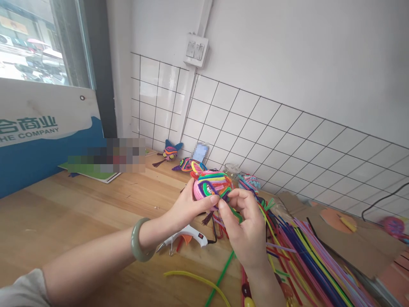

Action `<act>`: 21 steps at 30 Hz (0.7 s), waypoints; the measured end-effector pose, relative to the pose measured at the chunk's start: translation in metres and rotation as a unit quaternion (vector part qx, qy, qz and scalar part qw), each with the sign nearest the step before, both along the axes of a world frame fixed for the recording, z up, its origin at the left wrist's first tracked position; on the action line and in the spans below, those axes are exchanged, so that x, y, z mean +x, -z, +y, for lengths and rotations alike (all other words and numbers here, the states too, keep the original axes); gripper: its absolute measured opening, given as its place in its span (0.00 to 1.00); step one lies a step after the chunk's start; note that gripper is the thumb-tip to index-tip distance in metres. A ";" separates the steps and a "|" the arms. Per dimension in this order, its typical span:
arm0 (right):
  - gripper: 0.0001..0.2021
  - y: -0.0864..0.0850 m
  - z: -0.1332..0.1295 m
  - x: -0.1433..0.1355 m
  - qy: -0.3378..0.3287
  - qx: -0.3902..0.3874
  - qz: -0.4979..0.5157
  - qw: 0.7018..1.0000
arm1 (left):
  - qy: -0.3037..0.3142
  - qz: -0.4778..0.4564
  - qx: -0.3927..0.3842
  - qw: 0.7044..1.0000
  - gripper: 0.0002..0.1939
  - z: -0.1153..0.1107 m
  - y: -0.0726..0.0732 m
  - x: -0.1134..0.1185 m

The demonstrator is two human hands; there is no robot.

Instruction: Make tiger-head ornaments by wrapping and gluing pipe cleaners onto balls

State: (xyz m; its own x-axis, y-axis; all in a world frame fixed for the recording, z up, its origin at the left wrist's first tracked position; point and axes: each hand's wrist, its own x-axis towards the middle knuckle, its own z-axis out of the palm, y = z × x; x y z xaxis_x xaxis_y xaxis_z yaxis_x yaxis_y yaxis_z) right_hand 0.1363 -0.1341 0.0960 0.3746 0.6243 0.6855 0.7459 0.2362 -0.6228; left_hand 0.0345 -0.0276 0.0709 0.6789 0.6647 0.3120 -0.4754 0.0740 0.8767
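Observation:
My left hand [200,204] is closed around a colourful pipe-cleaner animal head [213,185], thumb on its front. The head has pink, yellow, green, orange and purple strips, and a dark tassel [207,218] hangs below. At its right side the thumb and forefinger of my right hand [244,217] pinch together against the surface. A green pipe cleaner [237,215] runs from there behind the fingers; its exact grip point is partly hidden. Under the hands a white hot glue gun [191,236] with an orange trigger rests on the wooden table [96,230].
Many pipe cleaners [306,251] fan out at the right beside brown cardboard [345,234]. A yellow pipe cleaner [198,277] curves in front. Finished pipe-cleaner heads [171,152] and a glass jar [232,169] stand along the wire grid [255,128]. A signboard [47,145] is at left.

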 end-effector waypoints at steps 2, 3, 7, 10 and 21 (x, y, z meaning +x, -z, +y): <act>0.04 -0.001 0.000 0.001 -0.012 -0.011 0.019 1.000 | 0.002 -0.006 0.003 1.000 0.29 0.000 0.000 0.001; 0.05 -0.002 0.000 0.002 -0.021 -0.018 0.034 0.999 | 0.009 -0.012 0.008 1.000 0.27 0.000 -0.001 0.001; 0.08 -0.005 -0.001 0.004 -0.074 -0.046 0.122 0.989 | 0.053 -0.028 0.011 0.998 0.20 0.001 -0.001 0.003; 0.12 -0.005 -0.002 0.007 -0.099 -0.055 0.172 0.979 | 0.091 -0.024 -0.037 0.995 0.21 0.002 0.001 0.004; 0.12 -0.002 -0.001 0.011 -0.115 -0.051 0.173 0.977 | 0.121 0.000 -0.122 0.985 0.20 0.002 0.003 0.005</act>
State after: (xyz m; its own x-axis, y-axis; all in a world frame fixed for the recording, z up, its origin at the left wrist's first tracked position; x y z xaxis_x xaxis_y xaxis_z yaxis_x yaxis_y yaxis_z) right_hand 0.1472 -0.1351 0.0978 0.4147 0.7774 0.4730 0.4206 0.2972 -0.8572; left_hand 0.0400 -0.0257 0.0682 0.8273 0.5376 0.1630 -0.4170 0.3934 0.8194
